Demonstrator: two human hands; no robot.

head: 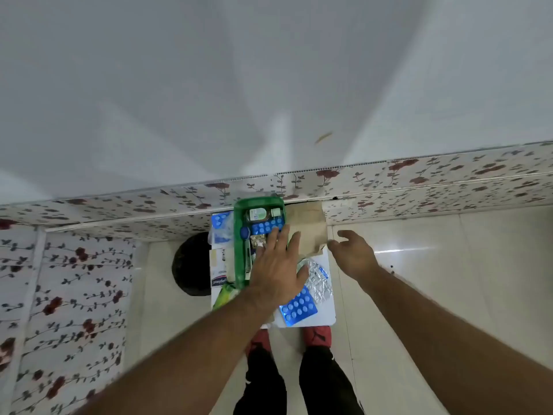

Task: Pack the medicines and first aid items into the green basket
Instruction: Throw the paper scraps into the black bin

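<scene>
Ahead of you the plain grey wall fills the upper view, with flower-patterned panels running along its foot and down your left side. Below them lies the pale tiled floor, and on it, at your feet, stands the small white bench that carries everything. A dark round object sits on the floor against the bench's left edge; what it is cannot be told.

The green basket lies on the left half of the bench, its far end near the wall. Inside it, at the far end, a brown bottle with a white cap lies on its side, and just nearer you a blue blister pack rests beside a blue cap.

Your left hand spreads flat, fingers apart and gripping nothing, over the near half of the basket, its fingertips reaching the blue blister pack. Your right hand hovers loosely open and empty above the bench's right edge, just beside a brown paper bag.

Still outside the basket: a silver foil strip and a second blue blister sheet on the near right, white boxes and a green packet on the left, and a clear bag with blue contents at the far left.
</scene>
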